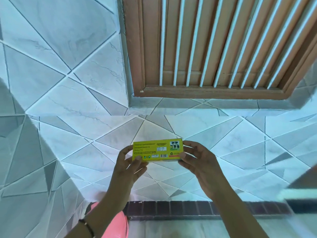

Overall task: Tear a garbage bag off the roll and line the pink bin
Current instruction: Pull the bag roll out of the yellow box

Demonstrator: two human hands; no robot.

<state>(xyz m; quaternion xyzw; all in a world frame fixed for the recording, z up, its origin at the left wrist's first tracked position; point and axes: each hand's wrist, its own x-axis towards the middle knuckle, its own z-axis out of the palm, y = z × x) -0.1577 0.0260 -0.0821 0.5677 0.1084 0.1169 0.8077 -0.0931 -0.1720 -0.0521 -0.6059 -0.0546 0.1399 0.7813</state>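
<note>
left hand (129, 163): your fingers curl round the left end of the yellow box (157, 149), thumb pressed on its front face near the lower corner.
right hand (197, 160): you pinch the right end of the box, thumb on the front edge, fingers wrapped behind.
yellow box: you hold it level between both hands, printed side with barcode and small picture facing you, in front of the tiled wall (68, 83), below the window.
pink bin (113, 224): only a pink edge shows at the bottom of your view, partly behind your left forearm, well below the box.
bracelet (89, 228): dark band on your left wrist.
window (214, 48): brown wooden frame with white bars, upper right.
ledge (188, 207): dark brick strip runs under your forearms.
</note>
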